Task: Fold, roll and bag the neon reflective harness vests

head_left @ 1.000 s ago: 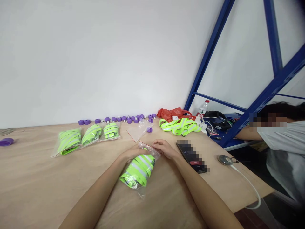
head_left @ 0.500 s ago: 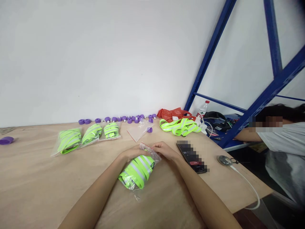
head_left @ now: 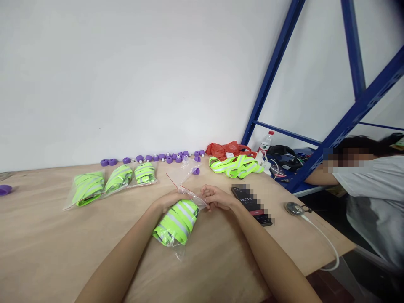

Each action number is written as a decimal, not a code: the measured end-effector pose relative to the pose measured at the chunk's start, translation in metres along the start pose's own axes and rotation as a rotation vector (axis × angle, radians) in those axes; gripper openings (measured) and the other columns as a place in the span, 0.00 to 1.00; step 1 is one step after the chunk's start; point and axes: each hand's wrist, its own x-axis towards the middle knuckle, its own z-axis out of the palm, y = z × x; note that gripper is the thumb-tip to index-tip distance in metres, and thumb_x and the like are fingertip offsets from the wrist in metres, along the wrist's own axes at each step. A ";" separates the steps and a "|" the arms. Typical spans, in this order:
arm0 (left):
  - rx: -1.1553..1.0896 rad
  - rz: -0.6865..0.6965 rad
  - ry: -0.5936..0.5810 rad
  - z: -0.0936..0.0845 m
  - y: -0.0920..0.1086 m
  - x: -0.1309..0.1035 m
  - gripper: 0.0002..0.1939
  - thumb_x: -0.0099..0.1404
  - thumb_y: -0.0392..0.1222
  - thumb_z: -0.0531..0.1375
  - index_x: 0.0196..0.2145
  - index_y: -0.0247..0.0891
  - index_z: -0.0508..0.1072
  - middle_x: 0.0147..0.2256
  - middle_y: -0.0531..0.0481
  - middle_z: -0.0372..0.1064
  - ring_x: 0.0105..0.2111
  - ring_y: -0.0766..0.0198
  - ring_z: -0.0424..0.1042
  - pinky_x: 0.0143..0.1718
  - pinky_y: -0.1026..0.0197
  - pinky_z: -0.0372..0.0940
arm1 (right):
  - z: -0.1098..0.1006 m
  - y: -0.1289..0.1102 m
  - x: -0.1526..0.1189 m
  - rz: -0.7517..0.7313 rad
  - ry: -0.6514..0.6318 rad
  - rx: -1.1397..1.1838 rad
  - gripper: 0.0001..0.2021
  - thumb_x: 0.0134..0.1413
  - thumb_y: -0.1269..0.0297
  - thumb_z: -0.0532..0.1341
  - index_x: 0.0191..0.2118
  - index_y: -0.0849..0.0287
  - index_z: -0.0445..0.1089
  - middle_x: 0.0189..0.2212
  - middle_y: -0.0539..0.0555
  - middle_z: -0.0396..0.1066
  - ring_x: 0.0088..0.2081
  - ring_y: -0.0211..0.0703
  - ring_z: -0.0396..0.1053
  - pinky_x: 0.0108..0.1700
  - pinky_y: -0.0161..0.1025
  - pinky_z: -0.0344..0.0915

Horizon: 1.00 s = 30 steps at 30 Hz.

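The clear zip bag (head_left: pixel 175 229) lies slanted on or just above the table (head_left: pixel 63 248) in front of me, between my forearms, its mouth pointing away from me and its loose bottom corner toward me; I cannot tell how much of its weight the table takes. Inside is a folded yellow-green strap (head_left: pixel 183 218) with pale bands, filling most of the bag. My left hand (head_left: pixel 172 200) is clamped on the upper left side of the bag, some of its fingers hidden by the plastic, and my right hand (head_left: pixel 217 198) is curled in with its fingertips pinching the right end of the mouth, beside the red line. I judge the whole packet light and soft: the webbing should give under a squeeze and spring a little, with nothing in it likely to break. The film looks thin and slick, so it may slide over the strap or crease if I pull at one corner. The bulging middle seems the best place for a steady, flat grip, while the flat strip along the mouth suits a finger-and-thumb pinch. The bare bottom corner would fold, I think, and offers poor support. A second bag (head_left: pixel 186 168) lies just beyond, near the mouth.
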 end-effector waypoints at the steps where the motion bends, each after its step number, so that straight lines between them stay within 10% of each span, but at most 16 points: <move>1: -0.002 -0.012 0.006 -0.001 0.001 -0.001 0.19 0.48 0.46 0.73 0.36 0.34 0.82 0.32 0.41 0.81 0.29 0.55 0.78 0.32 0.59 0.70 | 0.000 0.001 0.001 -0.014 0.003 0.012 0.16 0.39 0.64 0.72 0.36 0.57 0.71 0.24 0.44 0.72 0.22 0.34 0.68 0.25 0.32 0.69; 30: 0.047 -0.040 -0.022 -0.005 0.009 -0.010 0.18 0.46 0.45 0.73 0.33 0.32 0.80 0.29 0.46 0.79 0.28 0.60 0.75 0.32 0.62 0.69 | 0.002 0.002 0.006 0.083 -0.163 -0.060 0.21 0.41 0.59 0.75 0.40 0.62 0.72 0.24 0.47 0.74 0.22 0.33 0.70 0.27 0.31 0.68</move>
